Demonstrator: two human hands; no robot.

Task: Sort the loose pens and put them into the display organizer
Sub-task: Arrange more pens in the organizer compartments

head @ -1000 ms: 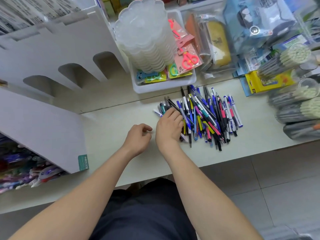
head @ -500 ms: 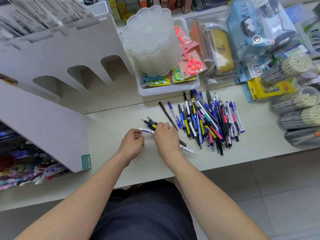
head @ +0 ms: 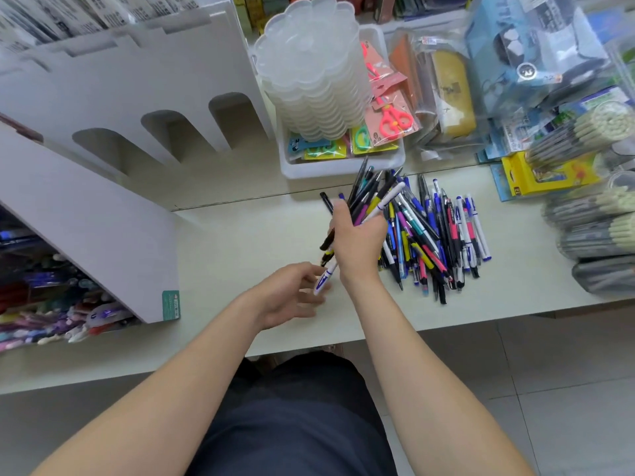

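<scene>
1. I saw the bundle of pens (head: 372, 201) held tilted above the table. Its upper ends fanned out toward the white tray and its lower ends stuck out beneath the fist. Black, yellow, pink and white barrels showed in it.
2. The right hand (head: 359, 242) had its fingers curled tight round the middle of that bundle, at the left edge of the pile.
3. One white-and-blue pen (head: 324, 278) reached lowest from the bundle, its end down by the left fingers.
4. The left hand (head: 290, 297) was just below, holding nothing that I could see, with its fingers loosely spread. It was blurred on my feed, so I could not tell whether the fingertips touched that pen.
5. The pile of loose pens (head: 436, 242) lay on the table (head: 240, 235) just right of the right hand, most of them lined up lengthwise.
6. The white display organizer (head: 103, 214) stood at the table's left, well apart from the pile, with arched openings in its stepped rows. Coloured pens (head: 51, 304) lay in its lower compartments.
7. Behind the pile, the white tray (head: 343, 168) held a stack of clear plastic lids (head: 309, 73) and scissors packs (head: 395, 118).
8. Tubs of pencils (head: 591, 132) lay at the right edge.
</scene>
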